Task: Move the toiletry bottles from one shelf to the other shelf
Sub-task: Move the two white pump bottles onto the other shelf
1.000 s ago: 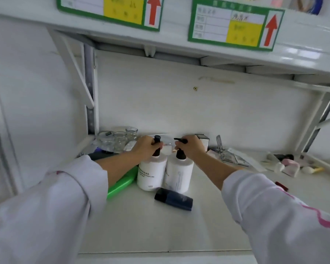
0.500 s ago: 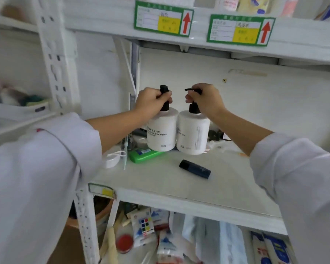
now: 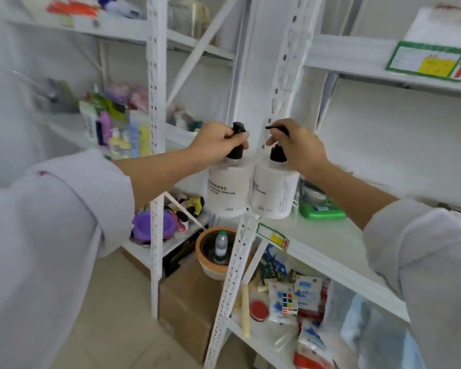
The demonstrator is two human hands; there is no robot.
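Two white pump bottles with black pump heads hang side by side in the air, in front of the white upright post between two shelf units. My left hand (image 3: 218, 143) grips the neck of the left white bottle (image 3: 228, 191). My right hand (image 3: 301, 149) grips the pump of the right white bottle (image 3: 273, 194). Both bottles are off the right shelf (image 3: 338, 243), near its left front corner. The left shelf unit (image 3: 69, 126) stands beyond my left arm and carries several small toiletry items (image 3: 117, 131).
A green flat pack (image 3: 321, 210) lies on the right shelf behind the bottles. Below are an orange bowl with a water bottle (image 3: 220, 245), a cardboard box (image 3: 189, 302), a purple object (image 3: 148, 225) and packets on the lower shelf (image 3: 290, 302). Slotted posts (image 3: 155, 102) stand close by.
Both hands lifted the two bottles off the right shelf and carried them left, to the corner post. The view swung left, revealing the left shelf unit.
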